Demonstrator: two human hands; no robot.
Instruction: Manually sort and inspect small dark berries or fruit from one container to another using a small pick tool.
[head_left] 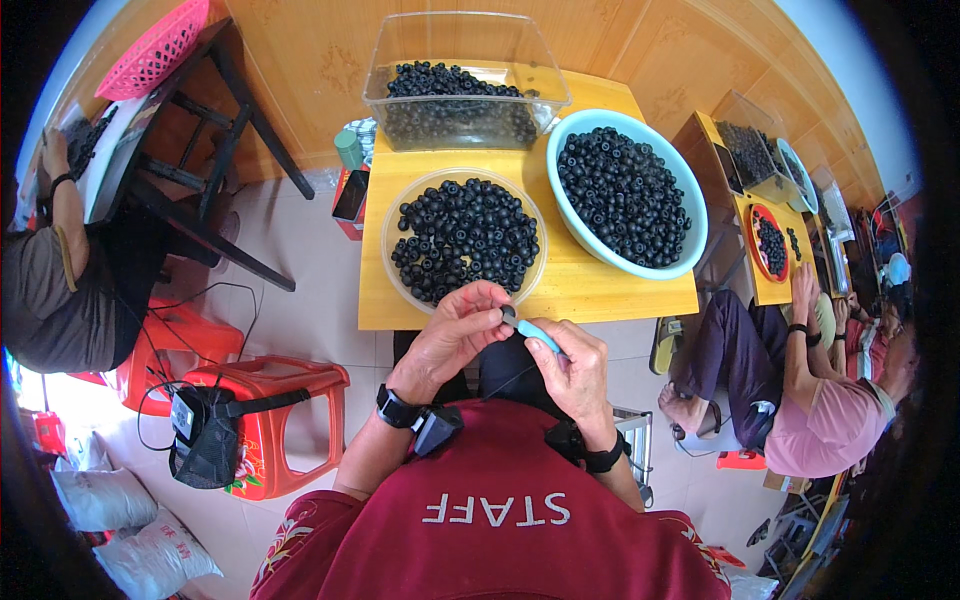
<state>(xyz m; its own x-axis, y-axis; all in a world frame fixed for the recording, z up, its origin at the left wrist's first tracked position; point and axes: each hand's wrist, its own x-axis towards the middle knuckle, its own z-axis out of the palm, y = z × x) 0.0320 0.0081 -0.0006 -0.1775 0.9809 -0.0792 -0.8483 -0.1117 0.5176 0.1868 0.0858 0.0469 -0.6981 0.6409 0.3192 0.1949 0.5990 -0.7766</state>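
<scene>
Left hand (455, 330) pinching black ring (509, 318) – right hand (572, 365) clamped on blue tool (535, 333), at table (590, 290) near edge; clear bowl (400, 270), light-blue basin (690, 215) – full of rings.

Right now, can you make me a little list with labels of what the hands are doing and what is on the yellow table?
left hand: pinches a small black ring at its fingertips
right hand: holds a light blue tool, tip at the ring
yellow table: carries three containers
clear round bowl: black rings, nearest the hands
pale blue basin: black rings, to the right
clear box: black rings, at the back
beside: red stool, to the left
</scene>
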